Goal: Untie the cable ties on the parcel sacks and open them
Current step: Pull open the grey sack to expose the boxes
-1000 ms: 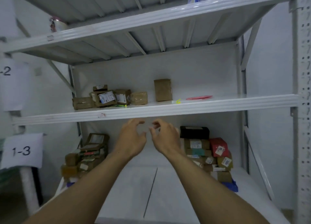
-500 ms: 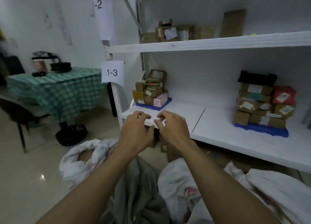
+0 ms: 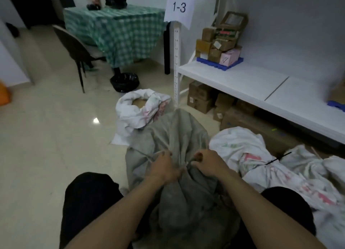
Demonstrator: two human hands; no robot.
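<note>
Your left hand [image 3: 164,166] and right hand [image 3: 209,163] are both down on the gathered neck of the grey sack [image 3: 179,136] that stands between your knees, fingers curled into the bunched fabric on either side of the tie point. What looks like a pale cable tie [image 3: 149,156] runs out to the left of your left hand, though its lock is hidden under your fingers, so you cannot tell from here whether it is loosened at all. Judge this sack as barely begun: its mouth is closed and the cloth above your hands is twisted into a tail. Beyond it on the floor, the white sack [image 3: 138,108] has its rim rolled down and something brown showing inside, so that one appears done. To your right, another white sack [image 3: 261,166] lies on its side with a black cable tie [image 3: 274,160] cinched round its neck, untouched; more white sacking lies past it, too jumbled to count. So one sack seems open, one is in hand, and at least one tied sack waits on the right.
</note>
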